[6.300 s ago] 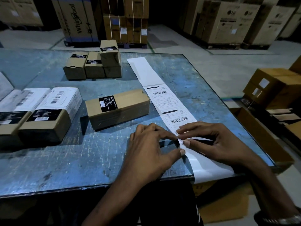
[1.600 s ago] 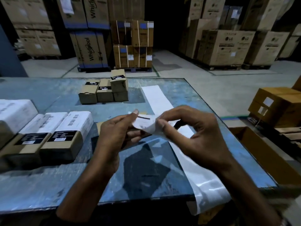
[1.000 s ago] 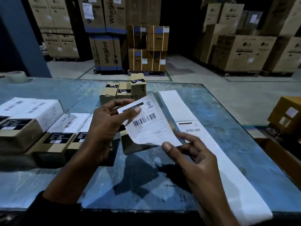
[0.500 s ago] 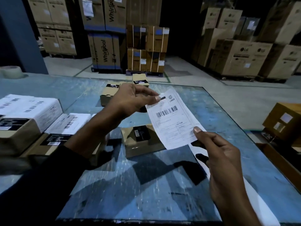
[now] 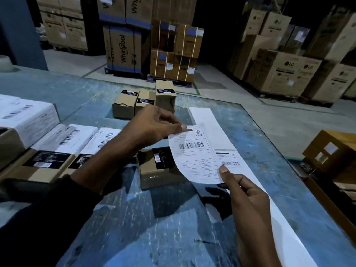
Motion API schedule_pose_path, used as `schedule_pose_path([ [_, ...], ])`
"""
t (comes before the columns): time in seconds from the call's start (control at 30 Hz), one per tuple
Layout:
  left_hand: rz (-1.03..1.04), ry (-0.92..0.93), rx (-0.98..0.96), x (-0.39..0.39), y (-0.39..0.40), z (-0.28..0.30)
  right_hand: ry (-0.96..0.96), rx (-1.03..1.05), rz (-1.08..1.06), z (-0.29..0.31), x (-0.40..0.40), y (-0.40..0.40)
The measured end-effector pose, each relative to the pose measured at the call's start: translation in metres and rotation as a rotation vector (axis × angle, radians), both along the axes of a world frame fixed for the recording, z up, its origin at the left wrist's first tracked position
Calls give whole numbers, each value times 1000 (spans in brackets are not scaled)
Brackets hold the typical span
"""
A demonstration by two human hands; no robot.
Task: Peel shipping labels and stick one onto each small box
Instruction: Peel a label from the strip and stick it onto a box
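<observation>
Now, from my head camera, my left hand [image 5: 154, 124] and right hand [image 5: 244, 191] pinch 1 peeled label [image 5: 192, 157] in their fingers, above a bare small box [image 5: 158, 168] on the bench [image 5: 173, 228]. 3 boxes [image 5: 144, 101] behind wait too; 3 on the left [image 5: 57, 143] look done.

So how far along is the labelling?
Done: three boxes on the left wear white labels. In hand: the left hand and right hand hold a peeled label over a bare box. Left: the far boxes; the strip holds at least one more label.
</observation>
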State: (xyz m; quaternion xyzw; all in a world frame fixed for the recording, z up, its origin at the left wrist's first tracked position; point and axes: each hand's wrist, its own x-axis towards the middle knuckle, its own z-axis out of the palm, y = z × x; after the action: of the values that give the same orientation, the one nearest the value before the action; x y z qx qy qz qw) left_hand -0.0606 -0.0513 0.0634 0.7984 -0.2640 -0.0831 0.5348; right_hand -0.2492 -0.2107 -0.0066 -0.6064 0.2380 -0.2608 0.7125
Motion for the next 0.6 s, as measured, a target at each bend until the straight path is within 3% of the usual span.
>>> schedule_pose_path([
  [0.6,134,-204,240,4,-14,-14,96,-123,-10,-4,3,-3],
])
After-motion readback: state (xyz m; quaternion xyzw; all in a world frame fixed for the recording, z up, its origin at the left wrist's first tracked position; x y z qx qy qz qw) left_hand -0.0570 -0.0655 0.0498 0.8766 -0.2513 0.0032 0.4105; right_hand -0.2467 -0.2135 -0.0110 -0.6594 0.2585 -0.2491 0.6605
